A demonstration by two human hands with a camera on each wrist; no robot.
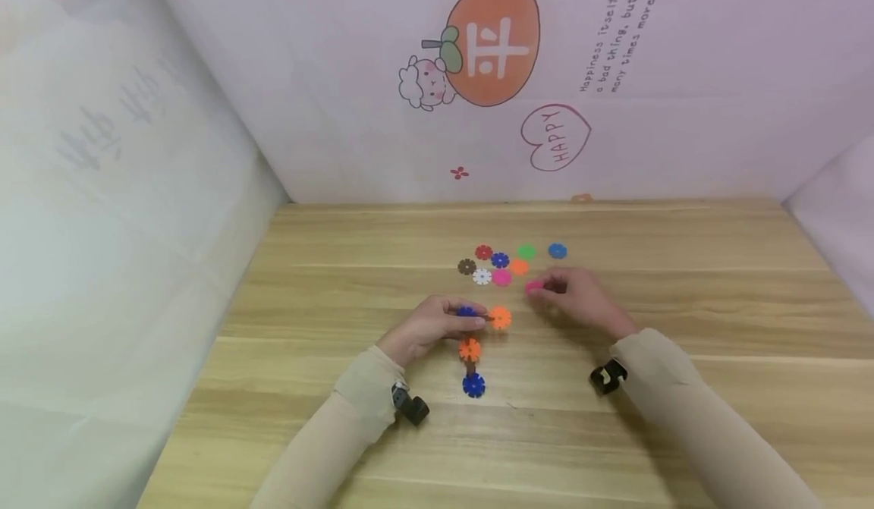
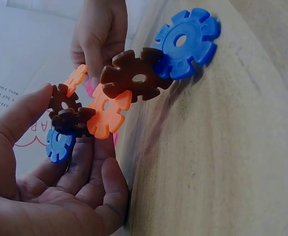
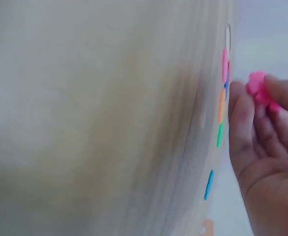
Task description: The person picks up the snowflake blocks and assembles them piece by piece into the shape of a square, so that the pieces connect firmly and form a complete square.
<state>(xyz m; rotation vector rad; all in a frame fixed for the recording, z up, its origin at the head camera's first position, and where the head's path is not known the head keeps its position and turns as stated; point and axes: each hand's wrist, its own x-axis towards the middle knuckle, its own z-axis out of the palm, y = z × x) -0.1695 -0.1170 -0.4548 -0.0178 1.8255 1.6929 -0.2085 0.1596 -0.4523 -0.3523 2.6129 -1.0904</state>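
Note:
My left hand (image 1: 433, 325) pinches a chain of notched plastic discs joined by their slots. In the left wrist view the chain runs from a blue disc (image 2: 186, 44) through a brown disc (image 2: 134, 76) and an orange disc (image 2: 107, 113) to more brown discs (image 2: 65, 105) at the fingers, with another orange disc (image 2: 76, 80) and a smaller-looking blue one (image 2: 59, 146) beyond. To the right of that chain, my right hand (image 1: 576, 296) holds a pink disc (image 3: 262, 90) between thumb and fingers. The pink disc is apart from the chain.
Loose notched discs lie past the hands on the wooden table (image 1: 328, 266): red (image 1: 483, 252), brown (image 1: 466, 267), dark blue (image 1: 500, 260), white (image 1: 482, 276), pink (image 1: 501, 277), orange (image 1: 520, 267), green (image 1: 526, 252) and lighter blue (image 1: 557, 251). A printed wall covering (image 1: 355, 114) rises behind.

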